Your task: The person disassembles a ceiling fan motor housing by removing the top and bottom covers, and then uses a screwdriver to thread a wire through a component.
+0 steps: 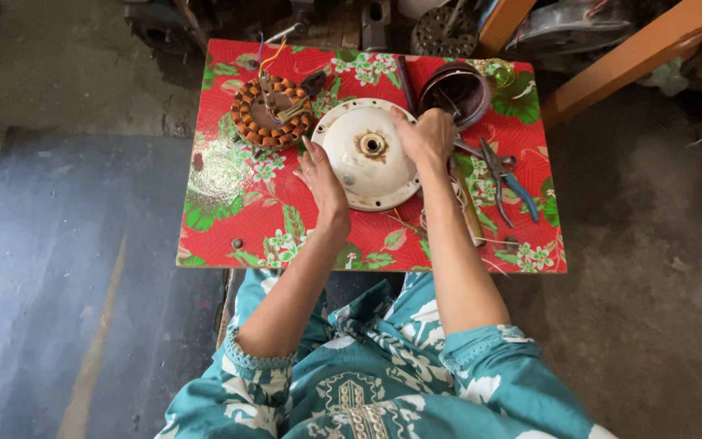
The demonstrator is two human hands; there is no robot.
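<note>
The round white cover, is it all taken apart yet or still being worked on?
Looks partly done: the copper-wound coil ring already sits apart on the red flowered table, and a dark round shell lies separate too. Both the left hand and right hand grip the white cover. The pliers lie unused beside it.

- We see a low table (pixel 229 203) under a red floral cover
- On it we find a copper-wound stator (pixel 272 114), a white round motor cover (pixel 367 158), a dark bowl-shaped housing (pixel 455 91), blue-handled pliers (pixel 509 180)
</note>
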